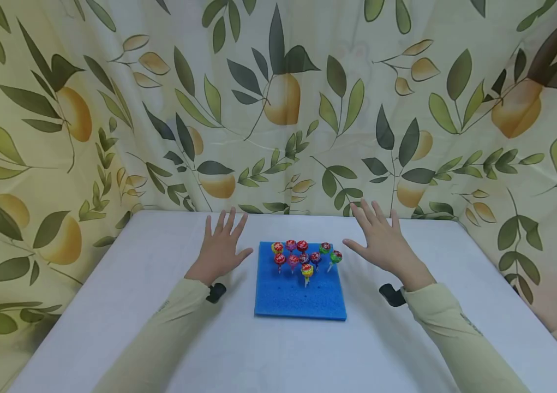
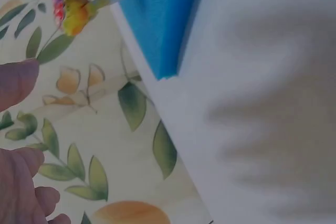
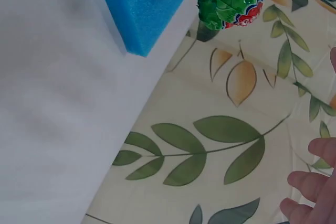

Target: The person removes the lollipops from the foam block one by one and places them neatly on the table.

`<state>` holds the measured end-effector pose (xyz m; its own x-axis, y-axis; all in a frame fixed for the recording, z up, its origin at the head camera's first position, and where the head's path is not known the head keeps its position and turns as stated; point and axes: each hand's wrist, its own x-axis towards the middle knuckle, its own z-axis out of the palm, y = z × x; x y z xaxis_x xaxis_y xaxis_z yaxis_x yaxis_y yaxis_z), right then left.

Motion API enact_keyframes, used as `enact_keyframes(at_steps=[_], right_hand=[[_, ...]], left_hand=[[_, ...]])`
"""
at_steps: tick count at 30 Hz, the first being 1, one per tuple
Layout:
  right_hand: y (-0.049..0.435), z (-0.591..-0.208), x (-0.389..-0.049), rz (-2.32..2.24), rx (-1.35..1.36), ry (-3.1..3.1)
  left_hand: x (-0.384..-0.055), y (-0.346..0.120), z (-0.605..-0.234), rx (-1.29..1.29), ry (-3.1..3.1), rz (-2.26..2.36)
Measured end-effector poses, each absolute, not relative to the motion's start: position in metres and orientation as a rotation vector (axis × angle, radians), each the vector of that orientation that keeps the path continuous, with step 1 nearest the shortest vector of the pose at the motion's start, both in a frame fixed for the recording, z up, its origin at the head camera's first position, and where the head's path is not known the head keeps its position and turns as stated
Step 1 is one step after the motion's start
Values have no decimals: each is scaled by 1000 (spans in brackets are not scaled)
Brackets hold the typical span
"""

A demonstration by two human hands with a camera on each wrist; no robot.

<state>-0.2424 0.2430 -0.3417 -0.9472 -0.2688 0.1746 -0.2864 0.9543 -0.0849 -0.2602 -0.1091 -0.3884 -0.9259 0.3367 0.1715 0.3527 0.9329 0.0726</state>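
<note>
Several wrapped lollipops stand by their sticks in a blue foam board [image 1: 300,303] on the table. Most are red or purple; a yellow lollipop [image 1: 307,271] is at the front and a green lollipop [image 1: 336,257] at the right edge. To the left of the board, my left hand [image 1: 219,251] is held with fingers spread, apart from it. On the other side my right hand [image 1: 386,243] is likewise spread, near the green lollipops and touching nothing. In the right wrist view a green lollipop [image 3: 228,1] shows close up; the left wrist view has a yellow lollipop [image 2: 79,14].
The table [image 1: 199,349] has a white cover. Behind it and at the sides hangs a curtain [image 1: 258,164] printed with leaves and fruit. A dark wrist device [image 1: 216,293] sits on the left wrist and another dark device [image 1: 393,295] on the right.
</note>
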Motion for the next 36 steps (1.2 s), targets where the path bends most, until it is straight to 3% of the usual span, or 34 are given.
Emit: enact_keyframes(at_steps=[24, 36], right_hand=[[262, -351, -217, 138, 460, -2950], [262, -355, -218, 176, 455, -2973]], left_hand=[[-236, -100, -432, -1009, -3029, 51], [-229, -104, -434, -1411, -2829, 203]])
